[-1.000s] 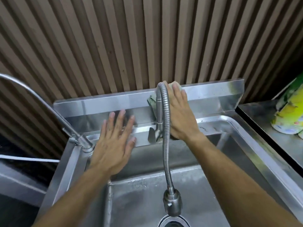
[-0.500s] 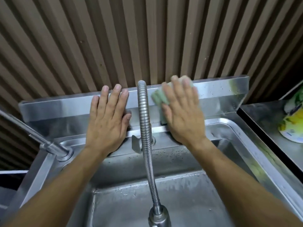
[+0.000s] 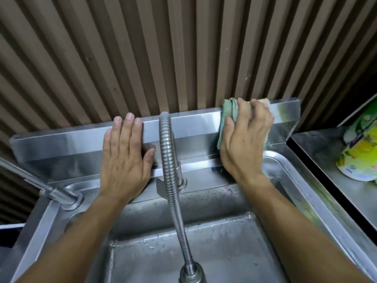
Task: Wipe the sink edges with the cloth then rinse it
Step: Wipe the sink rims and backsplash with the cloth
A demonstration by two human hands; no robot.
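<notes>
A pale green cloth (image 3: 228, 112) is pressed against the steel backsplash (image 3: 195, 123) at the back of the sink (image 3: 318, 203). My right hand (image 3: 244, 139) covers most of the cloth and grips it near the backsplash's right end. My left hand (image 3: 124, 158) lies flat on the backsplash left of the tap, fingers apart, holding nothing. The sink basin (image 3: 224, 252) below is wet.
A flexible coiled steel tap hose (image 3: 171, 164) arches forward between my hands, its spray head at the bottom edge. A second tap (image 3: 51, 190) stands at the sink's left corner. A green and yellow package (image 3: 361, 152) lies on the steel counter at right. Ribbed brown wall behind.
My right hand has slid the cloth to the right along the backsplash and up onto its top edge. My left hand stays flat on the backsplash after rising from the ledge.
</notes>
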